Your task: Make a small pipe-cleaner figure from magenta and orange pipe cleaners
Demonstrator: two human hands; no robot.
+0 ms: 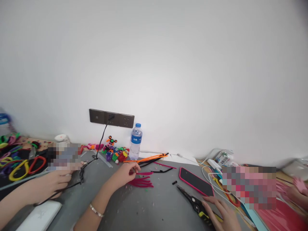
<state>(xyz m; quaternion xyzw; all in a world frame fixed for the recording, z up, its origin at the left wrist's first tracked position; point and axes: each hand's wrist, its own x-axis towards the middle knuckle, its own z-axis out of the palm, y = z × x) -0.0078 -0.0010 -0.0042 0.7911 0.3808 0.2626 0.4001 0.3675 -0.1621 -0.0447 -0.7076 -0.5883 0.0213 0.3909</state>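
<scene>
My left hand [128, 173], wearing a bracelet at the wrist, is closed with fingertips pinched together over a bunch of magenta pipe cleaners [143, 184]. What lies between its fingertips is hidden. At the lower right my right hand [222, 213] rests around the yellow-and-black handles of dark-bladed scissors [191, 197], their tips pointing away to the left. Close to the tips lies a short black cut piece [174, 182]. Beyond my left hand are orange pipe cleaners [151, 158] and a bent black pipe cleaner [165, 170].
A phone with a pink rim [196, 181] lies beyond the scissors. A water bottle [136, 142] and pipe-cleaner figures [116, 152] stand by the wall. Another person's hand [51, 184] is at left, near a white power bank [40, 216]; a co-worker's hand [297, 194] shows at far right.
</scene>
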